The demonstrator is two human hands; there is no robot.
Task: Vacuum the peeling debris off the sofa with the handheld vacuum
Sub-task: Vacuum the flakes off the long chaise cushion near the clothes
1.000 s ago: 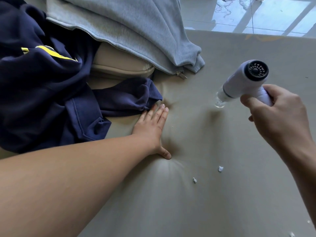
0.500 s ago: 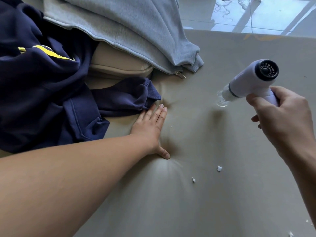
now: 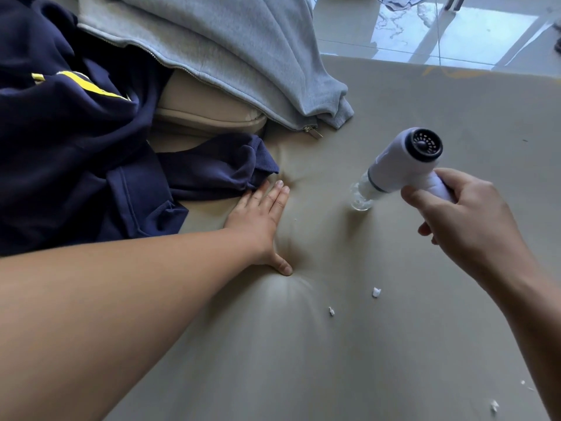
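— Beige, smooth-skinned sofa seat (image 3: 409, 344), that's what is filling the head view. What is the person doing on it?

— The left hand (image 3: 258, 221) is lying flat and open, palm down, fingers together and thumb splayed, pressing a dent into the cushion. Its fingertips are touching the cuff of a crumpled navy sweatshirt with a yellow stripe (image 3: 76, 153).

— And the other one?

— The right hand (image 3: 467, 226) is wrapping closed around the handle of a white handheld vacuum with a black vented rear cap (image 3: 403, 165). The clear nozzle (image 3: 361, 199) is pointing down and left, and its mouth is sitting on the seat or just above it; I cannot tell which. Something pale is showing inside the nozzle.

— Where is the debris lying?

— Two small white flakes of peeling debris (image 3: 376, 292) are sitting on the seat nearer the camera than the nozzle, well apart from it and between the two forearms. A few more white specks (image 3: 494, 406) are resting at the lower right edge, under the right forearm.

— Anything else lying about?

— A light grey zip-up fleece jacket (image 3: 243, 50) is draping over a beige cushion (image 3: 206, 110) at the back, its zip pull hanging onto the seat. Beyond the sofa's far edge, glossy floor tiles (image 3: 455, 34) are reflecting daylight.
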